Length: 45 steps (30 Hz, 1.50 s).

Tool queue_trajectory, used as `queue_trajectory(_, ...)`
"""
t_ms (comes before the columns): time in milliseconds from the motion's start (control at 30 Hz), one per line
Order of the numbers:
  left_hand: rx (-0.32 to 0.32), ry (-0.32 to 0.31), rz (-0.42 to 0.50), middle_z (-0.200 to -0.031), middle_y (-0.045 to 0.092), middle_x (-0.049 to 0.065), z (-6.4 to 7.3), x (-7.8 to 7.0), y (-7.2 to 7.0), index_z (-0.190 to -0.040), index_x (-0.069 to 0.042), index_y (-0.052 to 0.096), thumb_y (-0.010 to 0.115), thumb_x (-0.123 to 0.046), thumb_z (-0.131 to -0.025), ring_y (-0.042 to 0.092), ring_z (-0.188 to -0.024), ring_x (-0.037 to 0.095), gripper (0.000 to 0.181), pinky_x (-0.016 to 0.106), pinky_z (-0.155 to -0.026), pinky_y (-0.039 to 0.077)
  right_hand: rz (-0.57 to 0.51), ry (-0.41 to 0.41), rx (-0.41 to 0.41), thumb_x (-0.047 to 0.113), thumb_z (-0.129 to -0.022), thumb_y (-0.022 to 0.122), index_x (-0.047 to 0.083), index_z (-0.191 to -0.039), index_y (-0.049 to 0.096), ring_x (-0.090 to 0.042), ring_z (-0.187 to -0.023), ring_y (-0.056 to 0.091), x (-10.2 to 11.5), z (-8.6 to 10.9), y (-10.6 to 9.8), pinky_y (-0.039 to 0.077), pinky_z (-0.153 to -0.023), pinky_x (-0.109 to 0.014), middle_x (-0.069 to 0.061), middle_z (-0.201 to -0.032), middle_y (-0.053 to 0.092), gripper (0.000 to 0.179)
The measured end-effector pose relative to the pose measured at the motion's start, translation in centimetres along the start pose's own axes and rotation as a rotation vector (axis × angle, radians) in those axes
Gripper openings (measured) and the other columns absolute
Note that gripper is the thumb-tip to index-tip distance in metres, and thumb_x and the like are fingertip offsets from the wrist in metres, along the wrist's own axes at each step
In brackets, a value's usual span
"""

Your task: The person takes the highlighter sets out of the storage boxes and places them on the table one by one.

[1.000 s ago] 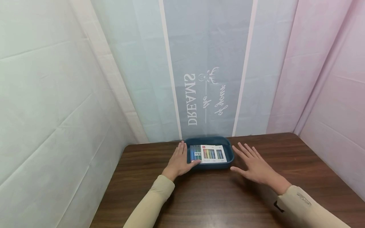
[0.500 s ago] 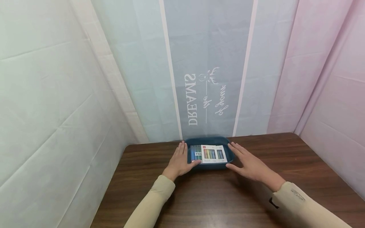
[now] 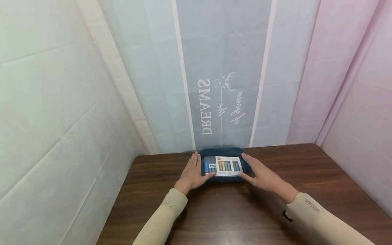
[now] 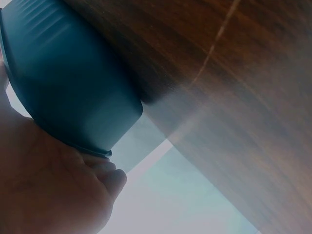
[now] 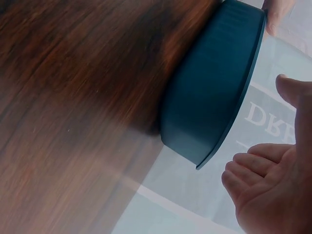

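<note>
At lower centre, a dark-blue, rounded plastic basket (image 3: 223,151) is touched by the straight-fingered left hand (image 3: 191,173) and flanked by the unclenched right hand (image 3: 262,174), contact unclear; bracketing seems in hand, matched side pressure called for.

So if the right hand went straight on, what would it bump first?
The right hand would probably meet the blue tray first, though how high its fingers are is hard to tell.

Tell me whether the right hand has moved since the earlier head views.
Yes, leftward: the right hand has come in toward the blue tray, which sits unmoved on the table.
</note>
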<state>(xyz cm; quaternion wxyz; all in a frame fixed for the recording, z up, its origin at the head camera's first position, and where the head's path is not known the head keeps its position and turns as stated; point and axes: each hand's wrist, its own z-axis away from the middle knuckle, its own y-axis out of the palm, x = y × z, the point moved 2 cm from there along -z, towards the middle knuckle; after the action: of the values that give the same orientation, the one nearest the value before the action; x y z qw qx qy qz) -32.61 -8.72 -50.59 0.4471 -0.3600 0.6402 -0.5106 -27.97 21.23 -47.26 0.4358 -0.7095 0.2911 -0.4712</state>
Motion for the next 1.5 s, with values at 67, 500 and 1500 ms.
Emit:
queue_trajectory(67,0.005,-0.003,-0.003,-0.168,0.002,0.013,0.1,0.0,0.0,-0.16,-0.002,0.01,0.032,-0.09,-0.083,0.003,-0.155,0.025,0.118,0.041,-0.124,0.014,-0.016,0.001,0.007,0.063,-0.091,0.062,0.011,-0.16,0.025,-0.038,-0.145,0.033,0.1,-0.1,0.2,0.035,-0.111,-0.06,-0.018,-0.162,0.028,0.094)
queue_trajectory(500,0.008,0.0,-0.004,-0.168,0.002,0.013,0.0,-0.1,0.2,-0.16,-0.003,0.01,0.03,-0.09,-0.083,0.003,-0.155,0.025,0.118,0.039,-0.124,0.013,-0.039,0.003,-0.001,0.048,-0.093,0.068,0.005,-0.155,0.034,-0.039,-0.139,0.042,0.3,-0.9,0.9,0.038,-0.108,-0.062,-0.021,-0.154,0.041,0.083)
queue_trajectory(1500,0.018,-0.014,-0.027,-0.168,0.0,0.013,-0.3,0.2,0.2,-0.16,-0.003,0.009,0.026,-0.092,-0.082,0.002,-0.155,0.024,0.12,0.04,-0.124,0.013,-0.031,-0.006,0.052,0.039,-0.095,0.069,-0.001,-0.144,0.051,-0.034,-0.125,0.056,0.4,-3.6,1.8,0.046,-0.103,-0.057,-0.023,-0.141,0.054,0.066)
